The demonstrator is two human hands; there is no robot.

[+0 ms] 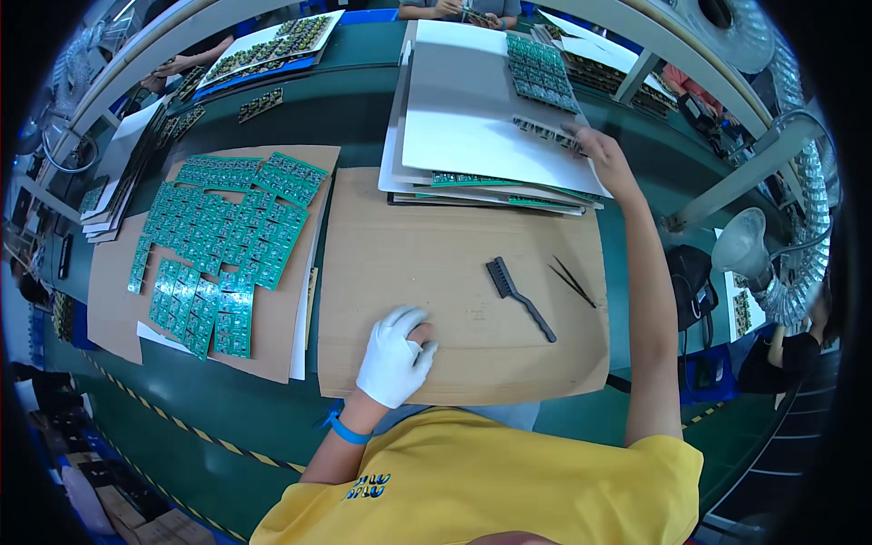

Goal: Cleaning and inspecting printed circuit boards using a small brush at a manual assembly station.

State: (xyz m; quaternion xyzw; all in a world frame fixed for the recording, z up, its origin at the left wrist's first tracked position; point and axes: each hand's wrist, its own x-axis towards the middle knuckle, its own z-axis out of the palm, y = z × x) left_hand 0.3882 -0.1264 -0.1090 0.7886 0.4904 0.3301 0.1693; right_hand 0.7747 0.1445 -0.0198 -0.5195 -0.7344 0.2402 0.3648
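Observation:
My right hand [603, 156] reaches far out over a stack of white sheets [472, 136]. Its fingers are closed on the right end of a narrow circuit board strip [543, 133] bearing components, low over the top sheet. Beyond it, several green circuit boards [541, 71] lie side by side on that sheet. My left hand [396, 357], in a white glove with some fingertips bare, rests on the near part of a cardboard sheet [391, 245]. Its fingers are loosely curled, apart from the thumb, with nothing visible in them. A black brush [520, 298] and black tweezers [573, 282] lie on the cardboard.
Many green circuit boards [213, 227] cover another cardboard sheet [113, 309] at left. Farther off stand loaded board stacks [272, 50]. A metal frame post [736, 186] and a flexible duct with a funnel [743, 241] are at right. Other people sit across the bench.

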